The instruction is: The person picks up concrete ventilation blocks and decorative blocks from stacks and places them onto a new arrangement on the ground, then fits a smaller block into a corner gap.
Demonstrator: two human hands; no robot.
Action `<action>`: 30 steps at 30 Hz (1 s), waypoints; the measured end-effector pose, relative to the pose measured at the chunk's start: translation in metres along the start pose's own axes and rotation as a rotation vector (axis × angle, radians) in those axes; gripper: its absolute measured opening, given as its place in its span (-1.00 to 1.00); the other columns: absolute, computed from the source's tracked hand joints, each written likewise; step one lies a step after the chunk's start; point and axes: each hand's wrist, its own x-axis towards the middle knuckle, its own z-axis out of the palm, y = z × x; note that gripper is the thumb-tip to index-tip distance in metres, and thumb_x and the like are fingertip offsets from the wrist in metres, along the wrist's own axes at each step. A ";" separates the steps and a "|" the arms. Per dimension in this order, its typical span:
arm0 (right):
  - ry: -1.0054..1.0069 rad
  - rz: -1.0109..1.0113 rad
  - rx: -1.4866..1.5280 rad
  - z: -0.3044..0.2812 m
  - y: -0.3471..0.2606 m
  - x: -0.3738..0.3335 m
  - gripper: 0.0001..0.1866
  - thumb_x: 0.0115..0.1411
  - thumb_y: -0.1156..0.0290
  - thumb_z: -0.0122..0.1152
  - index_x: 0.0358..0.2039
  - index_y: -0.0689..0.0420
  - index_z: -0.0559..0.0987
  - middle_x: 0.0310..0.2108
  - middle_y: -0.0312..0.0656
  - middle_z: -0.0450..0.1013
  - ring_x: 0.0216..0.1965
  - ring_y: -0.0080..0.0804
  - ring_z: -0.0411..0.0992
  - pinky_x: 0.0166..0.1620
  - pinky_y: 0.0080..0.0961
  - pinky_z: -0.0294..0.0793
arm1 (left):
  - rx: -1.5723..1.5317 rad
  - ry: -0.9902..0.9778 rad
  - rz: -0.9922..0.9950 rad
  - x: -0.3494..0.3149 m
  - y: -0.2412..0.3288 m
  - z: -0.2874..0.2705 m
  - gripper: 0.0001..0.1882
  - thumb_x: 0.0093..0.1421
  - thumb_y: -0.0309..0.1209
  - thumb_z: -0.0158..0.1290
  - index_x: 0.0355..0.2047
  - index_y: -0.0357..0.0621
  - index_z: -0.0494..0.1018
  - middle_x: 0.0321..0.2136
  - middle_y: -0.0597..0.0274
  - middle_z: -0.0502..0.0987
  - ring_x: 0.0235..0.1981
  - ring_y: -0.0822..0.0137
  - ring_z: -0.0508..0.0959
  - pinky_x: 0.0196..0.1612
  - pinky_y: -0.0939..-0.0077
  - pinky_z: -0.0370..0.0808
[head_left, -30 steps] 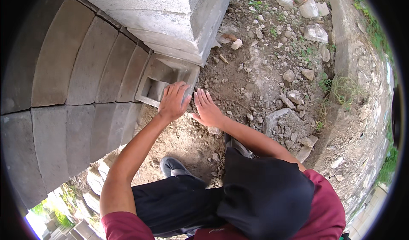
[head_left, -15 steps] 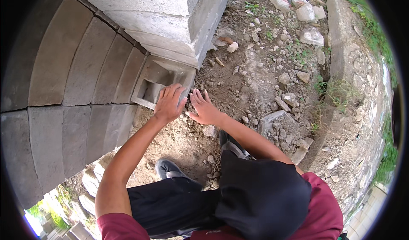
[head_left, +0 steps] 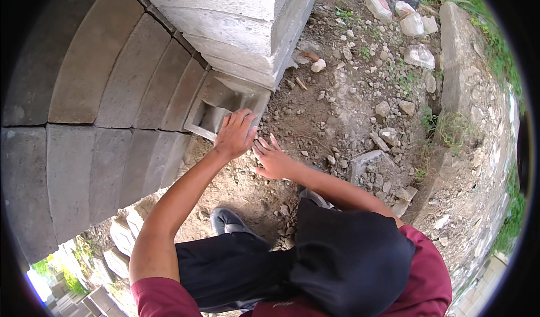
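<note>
A hollow concrete block (head_left: 259, 99) sits at the low end of the block stack, against the foot of the pale block pillar, its cavities facing up. My left hand (head_left: 235, 135) rests over the block's near rim, its fingers stretched out and lying on the edge. Just to the right, my right hand (head_left: 274, 158) is held beside the block's near corner with the fingers spread. Its fingertips are close to the block, but I cannot tell whether they touch it. Nothing shows in its palm.
Stacked grey blocks (head_left: 84, 165) form a wall on the left, and a pale pillar (head_left: 225, 13) rises behind. Rubble and stones (head_left: 382, 109) cover the soil on the right, up to a concrete kerb (head_left: 451, 64). My shoes (head_left: 229, 220) stand on the dirt close by.
The view has shifted slightly, so the blocks appear a little farther right. Both hands stay at the hollow block, with the right one slightly lower in the picture.
</note>
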 end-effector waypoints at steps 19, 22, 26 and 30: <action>0.212 0.135 -0.030 -0.002 0.001 -0.011 -0.31 0.13 0.20 0.01 0.12 0.48 0.14 0.18 0.28 0.02 0.26 0.12 -0.06 0.26 0.05 -0.20 | -0.042 0.013 0.032 -0.002 -0.003 -0.001 -0.53 0.06 -0.37 -0.16 0.02 -0.18 0.20 0.00 -0.01 0.23 0.07 0.02 0.21 0.13 0.16 0.09; 0.186 0.376 -0.051 -0.004 -0.011 -0.026 -0.23 0.11 0.16 0.03 0.13 0.53 0.07 0.18 0.41 -0.07 0.24 0.28 -0.10 0.26 0.06 -0.21 | -0.048 0.012 0.029 -0.003 -0.004 -0.001 -0.54 0.06 -0.37 -0.15 0.01 -0.18 0.20 -0.01 -0.01 0.24 0.07 0.03 0.22 0.13 0.16 0.09; 0.111 0.522 -0.031 0.002 -0.031 -0.041 -0.12 0.10 0.11 0.06 0.14 0.59 -0.04 0.16 0.56 -0.18 0.21 0.45 -0.15 0.25 0.06 -0.21 | -0.056 0.015 0.028 -0.001 -0.004 -0.001 -0.54 0.07 -0.35 -0.16 0.01 -0.19 0.20 -0.01 -0.01 0.24 0.07 0.04 0.22 0.12 0.15 0.09; 0.214 0.117 0.224 0.009 -0.023 -0.018 -0.18 0.13 0.19 0.03 0.15 0.57 -0.06 0.18 0.49 -0.18 0.26 0.32 -0.22 0.28 -0.03 -0.22 | -0.032 0.031 0.056 0.004 -0.004 0.002 -0.55 0.08 -0.33 -0.18 0.00 -0.19 0.21 -0.02 -0.01 0.24 0.06 0.04 0.22 0.11 0.15 0.10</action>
